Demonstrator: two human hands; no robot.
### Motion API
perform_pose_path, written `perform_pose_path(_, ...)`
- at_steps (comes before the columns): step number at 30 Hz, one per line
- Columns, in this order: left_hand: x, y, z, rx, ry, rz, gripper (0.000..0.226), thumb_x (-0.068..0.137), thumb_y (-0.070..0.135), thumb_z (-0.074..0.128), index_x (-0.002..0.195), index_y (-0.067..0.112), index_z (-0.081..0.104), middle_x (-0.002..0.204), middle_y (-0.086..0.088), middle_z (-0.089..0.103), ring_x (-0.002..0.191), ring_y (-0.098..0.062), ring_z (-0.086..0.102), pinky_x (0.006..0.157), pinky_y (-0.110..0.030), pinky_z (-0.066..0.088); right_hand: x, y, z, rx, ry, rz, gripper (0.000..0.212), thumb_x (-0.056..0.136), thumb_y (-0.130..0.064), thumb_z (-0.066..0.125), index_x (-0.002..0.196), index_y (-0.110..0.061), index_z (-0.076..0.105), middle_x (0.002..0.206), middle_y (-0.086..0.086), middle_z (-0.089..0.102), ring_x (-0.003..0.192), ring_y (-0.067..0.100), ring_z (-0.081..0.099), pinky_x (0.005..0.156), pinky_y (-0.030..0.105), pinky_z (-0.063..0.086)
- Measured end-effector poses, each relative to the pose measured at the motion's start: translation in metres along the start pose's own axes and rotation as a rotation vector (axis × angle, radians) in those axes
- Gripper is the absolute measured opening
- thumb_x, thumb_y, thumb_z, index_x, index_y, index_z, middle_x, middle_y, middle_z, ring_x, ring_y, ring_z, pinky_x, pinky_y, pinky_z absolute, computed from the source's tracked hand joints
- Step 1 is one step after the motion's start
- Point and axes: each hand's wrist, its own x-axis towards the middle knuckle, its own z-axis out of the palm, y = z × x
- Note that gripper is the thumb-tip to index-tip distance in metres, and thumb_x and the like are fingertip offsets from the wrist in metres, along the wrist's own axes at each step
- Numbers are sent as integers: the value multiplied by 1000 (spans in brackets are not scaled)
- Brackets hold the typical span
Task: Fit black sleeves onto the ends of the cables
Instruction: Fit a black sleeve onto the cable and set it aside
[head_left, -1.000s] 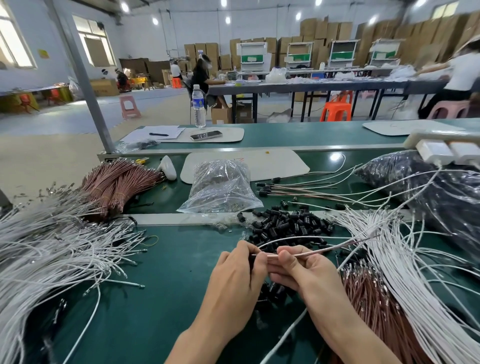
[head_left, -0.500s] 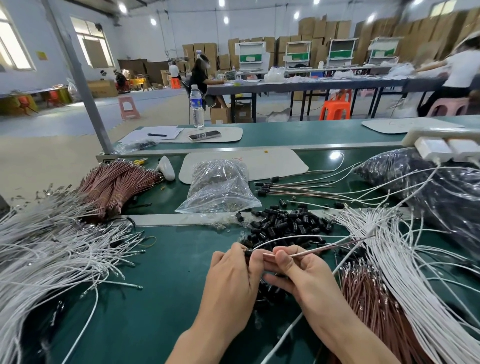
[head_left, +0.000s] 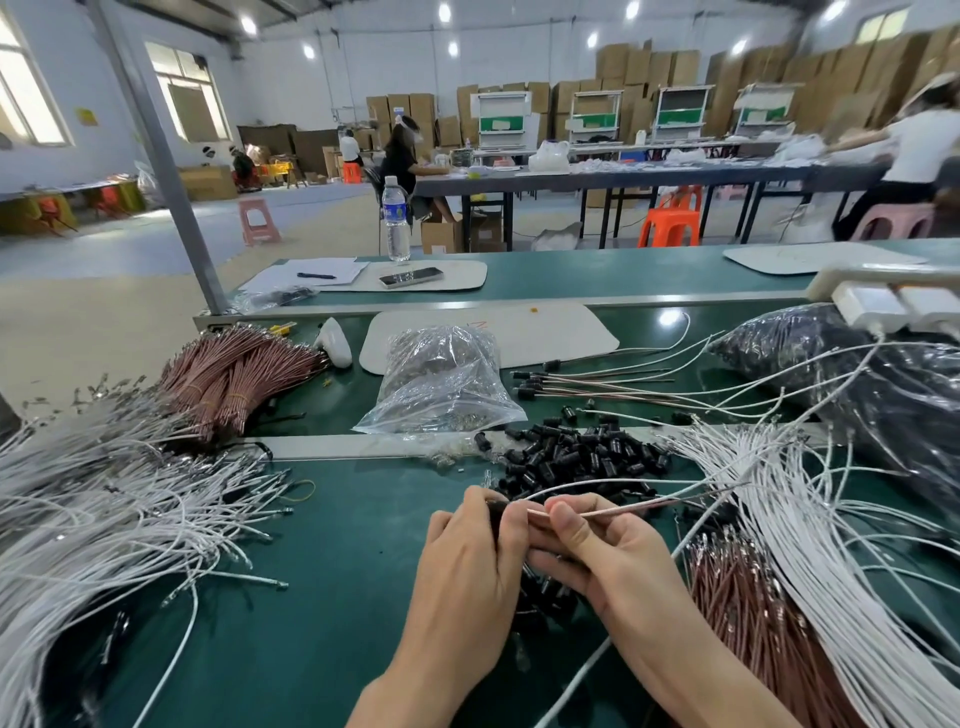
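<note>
By the table's near edge, the left hand pinches a black sleeve in curled fingers. The right hand has its fingers clamped on a pink cable whose end meets the sleeve. The sleeve pile lies just behind.

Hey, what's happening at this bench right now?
A person is working at a green bench covered in cable bundles. Their right hand pinches a thin brown cable near its end, while the left hand pinches a black sleeve at that end. Whether the sleeve is fully on cannot be told. A pile of loose black sleeves lies just beyond the hands, with white cables on both sides.
</note>
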Motion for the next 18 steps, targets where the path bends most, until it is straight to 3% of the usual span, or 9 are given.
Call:
perform_pose_path(2,2,1,-4,-131,96,-27,37,93,75,16,96,47,41,89,18,61,87,-5,50,73,-18,39,-2,-7,0,24,36,-38,26,79,-21,71,96,-2,75,106,20,76,96,30,76,71,24,61)
perform_pose_path(4,5,4,-12,-314,219,-64,33,101,63,30,98,36,48,83,7,61,72,-12,53,65,-20,41,-4,-19,-4,67,117,-93,17,80,-15,69,91,-8,79,105,21,76,92,30,76,70,24,61)
perform_pose_path(7,12,5,-34,-575,324,-147,35,96,48,43,103,17,56,82,7,65,74,-10,60,71,-18,48,-9,-38,-11,82,237,-206,17,81,-15,67,89,-12,81,102,19,76,90,27,76,69,23,61)
perform_pose_path(9,17,4,-48,-678,383,-170,36,92,45,49,104,14,60,80,8,67,75,-9,62,72,-22,51,-12,-52,-8,35,259,-296,18,82,-20,67,90,-17,82,100,16,77,91,25,77,71,22,61)
perform_pose_path(12,30,11,-62,-802,397,-187,36,86,43,55,103,12,63,78,5,69,72,-9,63,70,-27,50,-13,-82,6,-49,241,-410,19,74,-28,72,89,-22,83,96,11,79,90,23,77,73,21,60)
perform_pose_path(15,53,31,-74,-909,402,-172,26,91,38,56,95,13,62,78,4,66,71,-7,62,70,-27,50,-8,-115,19,-31,184,-465,22,77,-22,71,96,-17,79,96,10,78,90,22,77,73,21,60)
perform_pose_path(18,78,55,-90,-937,558,-110,17,102,27,54,87,20,59,73,10,64,66,-4,60,63,-20,52,4,-139,30,110,84,-372,30,80,-15,70,109,-9,69,96,13,78,87,21,77,69,21,60)
